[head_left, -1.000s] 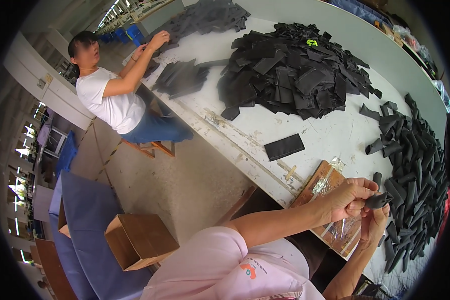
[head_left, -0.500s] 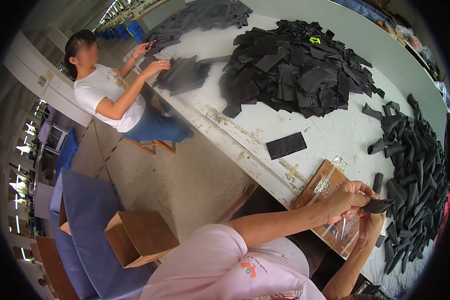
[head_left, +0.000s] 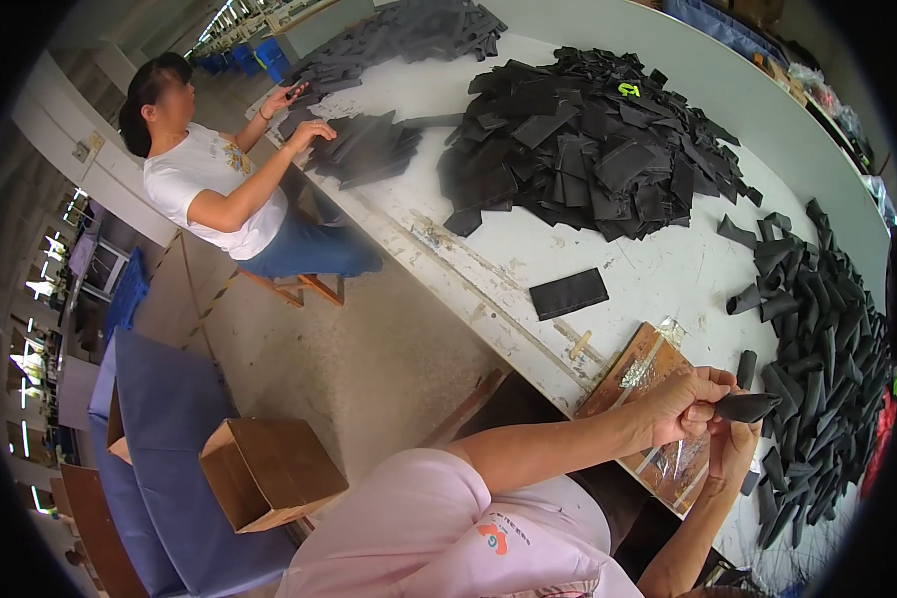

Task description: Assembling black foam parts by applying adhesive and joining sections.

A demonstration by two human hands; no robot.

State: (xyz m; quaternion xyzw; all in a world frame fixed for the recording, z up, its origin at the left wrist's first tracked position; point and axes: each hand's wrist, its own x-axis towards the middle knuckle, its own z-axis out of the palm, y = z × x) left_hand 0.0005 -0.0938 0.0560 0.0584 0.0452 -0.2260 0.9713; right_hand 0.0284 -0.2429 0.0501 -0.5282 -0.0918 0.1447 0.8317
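A small black fabric piece (head_left: 750, 407), rounded like a sleeve or pouch, is held between my two hands above the table's near edge. My left hand (head_left: 683, 404) pinches its left end with thumb and fingers. Below it, my right hand (head_left: 734, 448) grips the same piece from underneath, its fingers partly hidden by the fabric. Beneath my hands lies a wooden board (head_left: 623, 371) with clear tape or film across it. Right beside them, a heap of tube-shaped black fabric pieces (head_left: 817, 349) covers the right side of the table.
One flat black fabric piece (head_left: 569, 294) lies alone on the white table (head_left: 668, 284). Beyond it rises a big pile of flat black pieces (head_left: 593, 149). Across the left corner sits a co-worker (head_left: 214, 184) handling more black pieces. An open cardboard box (head_left: 274, 468) stands at lower left.
The fabric piece and my hands have shifted very slightly left, and more of the piece's rounded side shows. Both hands keep their grip. The co-worker's head has turned slightly.
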